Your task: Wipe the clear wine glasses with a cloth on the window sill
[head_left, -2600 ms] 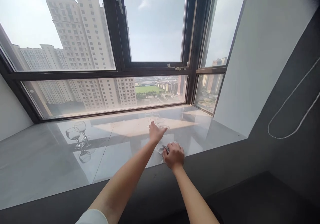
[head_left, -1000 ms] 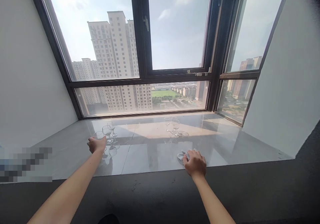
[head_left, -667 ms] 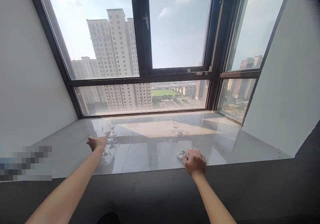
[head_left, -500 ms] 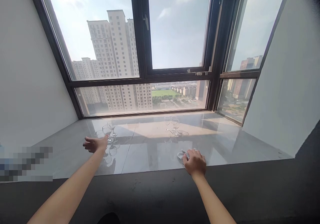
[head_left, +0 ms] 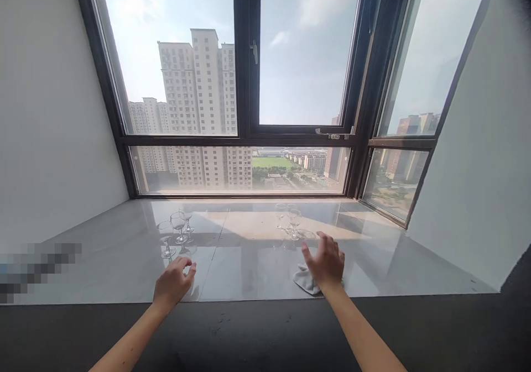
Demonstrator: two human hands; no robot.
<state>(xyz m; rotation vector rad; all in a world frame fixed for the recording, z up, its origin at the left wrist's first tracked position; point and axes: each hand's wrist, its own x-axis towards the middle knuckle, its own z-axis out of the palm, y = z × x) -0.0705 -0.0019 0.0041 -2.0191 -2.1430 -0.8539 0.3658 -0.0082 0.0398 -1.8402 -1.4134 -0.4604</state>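
Observation:
My left hand (head_left: 173, 284) hovers empty over the glossy window sill (head_left: 124, 256), fingers loosely apart, a little in front of three stemmed glasses (head_left: 176, 231) standing on the left. My right hand (head_left: 326, 261) is open with fingers spread above a crumpled white cloth (head_left: 305, 281) lying on the sill, which it partly covers. Further back, near the middle, stand more stemmed glasses (head_left: 290, 220).
A large dark-framed window (head_left: 249, 134) runs behind the sill, with white walls at both sides. A dark ledge (head_left: 257, 333) runs along the sill's near edge. A blurred patch (head_left: 37, 270) sits at the far left.
My left hand has let go of a glass on the left and drawn back toward me. My right hand has opened and lifted off the cloth.

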